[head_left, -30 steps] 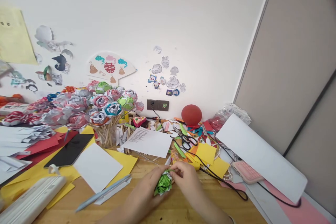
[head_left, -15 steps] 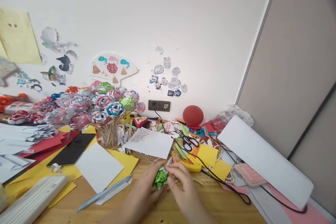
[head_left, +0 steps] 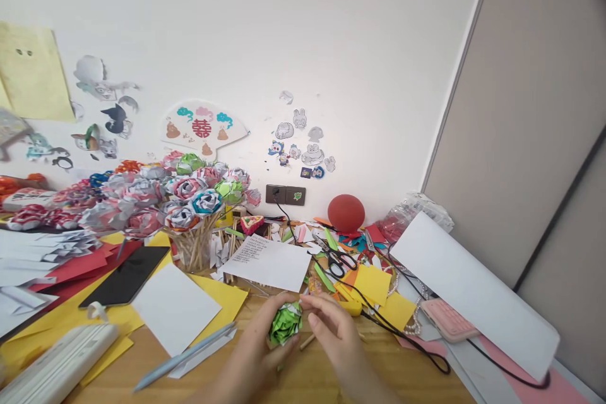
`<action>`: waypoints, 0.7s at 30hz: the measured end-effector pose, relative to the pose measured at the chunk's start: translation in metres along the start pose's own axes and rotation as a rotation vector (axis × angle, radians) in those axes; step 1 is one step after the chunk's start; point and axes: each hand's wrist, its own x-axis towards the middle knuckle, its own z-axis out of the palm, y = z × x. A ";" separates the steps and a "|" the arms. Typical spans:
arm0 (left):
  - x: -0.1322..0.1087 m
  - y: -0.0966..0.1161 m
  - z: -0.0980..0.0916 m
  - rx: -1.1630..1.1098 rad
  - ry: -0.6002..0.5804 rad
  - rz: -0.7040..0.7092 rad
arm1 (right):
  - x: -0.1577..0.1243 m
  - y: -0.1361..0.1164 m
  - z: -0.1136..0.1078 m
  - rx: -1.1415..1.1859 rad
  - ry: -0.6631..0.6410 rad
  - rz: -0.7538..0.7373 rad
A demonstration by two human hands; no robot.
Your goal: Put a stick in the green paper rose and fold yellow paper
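A green and white paper flower point(head_left: 285, 323) with crumpled, layered petals is held over the wooden table. My left hand point(head_left: 258, 341) curls round it from the left, fingers behind and thumb below. From the right, my right hand point(head_left: 334, 328) has its fingertips at the flower's upper right edge, where a bit of white paper shows; its thumb is slightly apart from the petals. A thin wooden stick point(head_left: 307, 340) pokes out below the flower, between the hands; whether it is joined to the flower I cannot tell.
To the left lie a white sheet point(head_left: 176, 309), a light blue pen point(head_left: 182, 357) and a black phone point(head_left: 127, 276). Many paper flowers point(head_left: 184, 189) stand behind in a holder. Scissors point(head_left: 339, 260), a yellow-handled tool point(head_left: 351, 308), paper scraps and a black cable lie to the right.
The flower has turned and tipped so more of its green petals face me. My right thumb has drawn off it a little, and more of the stick shows.
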 end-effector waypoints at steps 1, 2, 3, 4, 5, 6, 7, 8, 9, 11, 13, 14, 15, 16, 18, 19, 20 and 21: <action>0.000 0.000 0.000 -0.023 -0.002 -0.014 | 0.000 0.000 0.000 0.013 -0.016 -0.009; 0.000 -0.001 -0.001 -0.043 -0.006 -0.027 | -0.001 0.000 0.001 0.017 -0.036 -0.030; 0.001 -0.001 -0.001 -0.059 -0.006 -0.038 | -0.001 0.000 0.001 0.018 -0.054 -0.053; 0.001 -0.001 -0.001 -0.072 -0.001 -0.046 | -0.001 0.000 0.000 0.023 -0.070 -0.066; 0.002 -0.002 -0.001 -0.085 0.006 -0.049 | -0.001 -0.001 -0.001 0.032 -0.086 -0.066; 0.003 -0.002 -0.002 -0.101 0.011 -0.048 | 0.000 -0.001 -0.003 0.039 -0.105 -0.061; 0.004 -0.002 -0.002 -0.122 0.010 -0.044 | 0.001 -0.001 -0.005 0.039 -0.126 -0.053; 0.005 -0.003 -0.002 -0.146 0.000 -0.037 | 0.002 -0.001 -0.007 0.030 -0.147 -0.048; 0.005 -0.003 -0.003 -0.171 -0.021 -0.031 | 0.003 -0.001 -0.009 0.013 -0.163 -0.048; 0.004 -0.004 -0.002 -0.206 -0.079 -0.007 | 0.006 0.001 -0.012 -0.008 -0.161 -0.069; 0.002 -0.007 -0.001 -0.215 -0.117 0.031 | 0.007 0.006 -0.013 0.020 -0.122 -0.086; 0.000 -0.009 0.000 -0.219 -0.128 0.047 | 0.007 0.009 -0.011 0.049 -0.097 -0.087; -0.001 -0.011 0.002 -0.226 -0.134 0.055 | 0.007 0.012 -0.010 0.082 -0.075 -0.084; -0.002 -0.013 0.003 -0.236 -0.138 0.053 | 0.006 0.015 -0.007 0.110 -0.057 -0.078; -0.003 -0.016 0.005 -0.266 -0.142 0.027 | 0.004 0.020 -0.002 0.146 -0.029 -0.072; -0.003 -0.017 0.005 -0.281 -0.144 0.012 | 0.002 0.021 0.000 0.156 -0.016 -0.077; -0.003 -0.017 0.005 -0.296 -0.143 -0.001 | 0.001 0.022 0.002 0.161 -0.006 -0.087; -0.003 -0.017 0.005 -0.311 -0.140 -0.011 | 0.000 0.023 0.004 0.160 0.001 -0.098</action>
